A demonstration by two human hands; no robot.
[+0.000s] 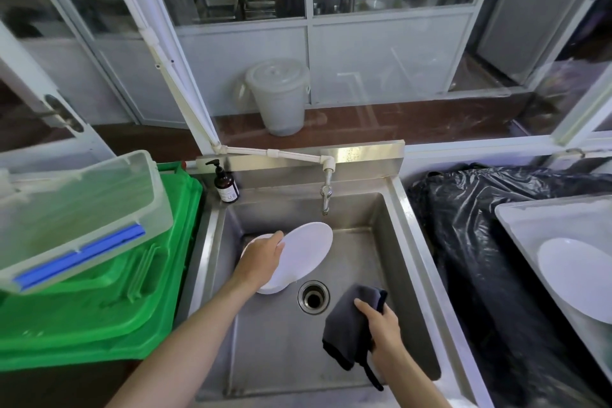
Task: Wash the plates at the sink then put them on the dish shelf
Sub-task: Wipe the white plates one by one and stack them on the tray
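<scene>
Two hands are extended over the sink [404, 242]: a tilted white plate [306, 250] is gripped by the left hand [261, 262], a dark cloth [347, 325] by the right hand [384, 328].

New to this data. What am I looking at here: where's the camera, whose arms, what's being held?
There is no machine: a person wears one wide-angle camera on the head, looking down at their own two bare arms over a steel sink.

The left hand grips the edge of a tilted white plate; another white plate lies beneath it in the basin. The right hand holds a dark cloth near the drain. No water shows at the tap.

A soap bottle stands at the back left corner. A green crate sits to the left, a black bag and a tray with one more white plate to the right.
</scene>
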